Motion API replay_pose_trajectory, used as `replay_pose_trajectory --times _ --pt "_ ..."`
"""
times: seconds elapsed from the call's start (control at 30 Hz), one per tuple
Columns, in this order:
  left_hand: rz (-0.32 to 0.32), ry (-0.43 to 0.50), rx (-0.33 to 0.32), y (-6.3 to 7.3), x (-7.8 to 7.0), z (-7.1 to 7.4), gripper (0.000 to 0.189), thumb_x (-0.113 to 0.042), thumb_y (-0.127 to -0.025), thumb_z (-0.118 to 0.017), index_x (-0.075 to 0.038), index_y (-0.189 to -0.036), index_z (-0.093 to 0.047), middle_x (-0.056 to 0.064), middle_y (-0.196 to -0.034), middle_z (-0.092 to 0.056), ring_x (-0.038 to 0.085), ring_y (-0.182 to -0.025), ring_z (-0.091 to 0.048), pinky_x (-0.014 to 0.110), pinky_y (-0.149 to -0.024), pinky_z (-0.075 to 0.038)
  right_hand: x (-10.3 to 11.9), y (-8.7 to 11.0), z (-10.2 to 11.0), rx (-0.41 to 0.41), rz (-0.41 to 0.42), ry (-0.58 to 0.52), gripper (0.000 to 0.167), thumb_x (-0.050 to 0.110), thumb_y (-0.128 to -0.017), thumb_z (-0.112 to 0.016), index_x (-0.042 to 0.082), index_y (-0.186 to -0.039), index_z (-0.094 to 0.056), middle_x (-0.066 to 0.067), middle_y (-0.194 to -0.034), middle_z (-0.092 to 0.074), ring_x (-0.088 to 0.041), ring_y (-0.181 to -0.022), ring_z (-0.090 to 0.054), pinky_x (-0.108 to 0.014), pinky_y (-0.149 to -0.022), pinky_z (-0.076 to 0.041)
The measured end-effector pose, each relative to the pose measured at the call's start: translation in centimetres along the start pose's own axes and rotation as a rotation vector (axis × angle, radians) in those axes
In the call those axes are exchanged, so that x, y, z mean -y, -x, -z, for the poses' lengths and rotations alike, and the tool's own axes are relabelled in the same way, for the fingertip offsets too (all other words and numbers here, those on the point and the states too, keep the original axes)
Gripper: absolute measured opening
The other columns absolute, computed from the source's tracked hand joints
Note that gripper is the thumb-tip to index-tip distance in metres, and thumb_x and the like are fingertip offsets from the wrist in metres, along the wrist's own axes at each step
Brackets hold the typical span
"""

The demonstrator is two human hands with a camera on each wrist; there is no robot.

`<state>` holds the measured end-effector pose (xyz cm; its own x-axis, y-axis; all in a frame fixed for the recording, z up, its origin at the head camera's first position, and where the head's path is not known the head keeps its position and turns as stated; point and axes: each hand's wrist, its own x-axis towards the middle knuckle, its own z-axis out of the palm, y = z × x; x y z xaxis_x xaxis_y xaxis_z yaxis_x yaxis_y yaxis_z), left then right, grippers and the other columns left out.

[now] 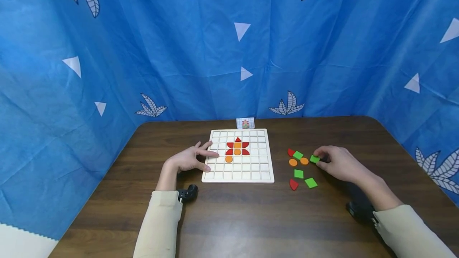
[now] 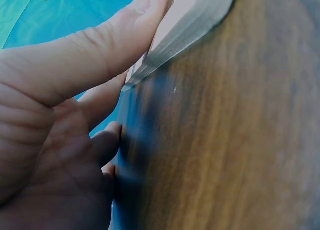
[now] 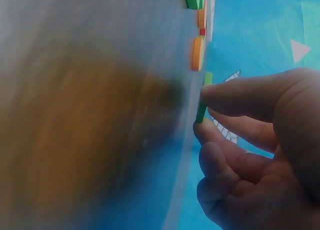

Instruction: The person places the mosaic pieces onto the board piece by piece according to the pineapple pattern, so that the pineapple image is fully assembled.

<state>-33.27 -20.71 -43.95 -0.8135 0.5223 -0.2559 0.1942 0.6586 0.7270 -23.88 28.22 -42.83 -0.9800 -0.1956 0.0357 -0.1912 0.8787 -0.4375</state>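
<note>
A white square grid board point(image 1: 256, 168) lies on the table, with red and orange pieces forming a flower-like pattern around an orange square point(image 1: 238, 145). At its lower left sits an orange disc point(image 1: 229, 159). My left hand point(image 1: 187, 160) rests on the board's left edge, thumb and fingers spread; in the left wrist view the thumb point(image 2: 85, 60) touches the rim. To the right of the board, my right hand point(image 1: 338, 164) pinches a green square tile point(image 3: 202, 109) between thumb and fingers. The right wrist view shows this tile tilted on edge.
Loose pieces lie between board and right hand: green squares point(image 1: 299, 174), orange discs point(image 1: 293, 162) and red quarter-circle-like pieces point(image 1: 293, 184). A small pattern card point(image 1: 245, 123) stands behind the board. A blue curtain point(image 1: 215, 51) hangs beyond the wooden table point(image 1: 251, 222).
</note>
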Motion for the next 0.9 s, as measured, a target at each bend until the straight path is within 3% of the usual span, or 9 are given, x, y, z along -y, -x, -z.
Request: replay_pose_trajectory --times 0.67,0.9 --pt "0.025 0.011 -0.028 0.1 0.2 -0.4 0.054 -0.021 -0.082 -0.086 -0.030 -0.133 -0.071 -0.003 -0.173 -0.022 0.037 -0.161 0.009 0.072 -0.123 -0.009 7.7 -4.2 -1.8 0.018 0.067 -0.102 0.022 0.011 -0.094 -0.073 0.006 -0.116 -0.073 -0.007 -0.100 -0.070 -0.019 -0.083 -0.060 -0.030 -0.065 -0.053" --pt "0.006 0.012 -0.019 -0.1 0.1 -0.1 0.055 -0.019 -0.083 -0.086 -0.029 -0.134 -0.071 -0.001 -0.173 -0.022 0.038 -0.161 0.009 0.072 -0.123 -0.009 10.5 -6.0 -3.3 0.056 0.086 -0.120 0.023 0.012 -0.093 -0.073 0.007 -0.116 -0.074 -0.006 -0.104 -0.071 -0.019 -0.087 -0.059 -0.032 -0.073 -0.053"
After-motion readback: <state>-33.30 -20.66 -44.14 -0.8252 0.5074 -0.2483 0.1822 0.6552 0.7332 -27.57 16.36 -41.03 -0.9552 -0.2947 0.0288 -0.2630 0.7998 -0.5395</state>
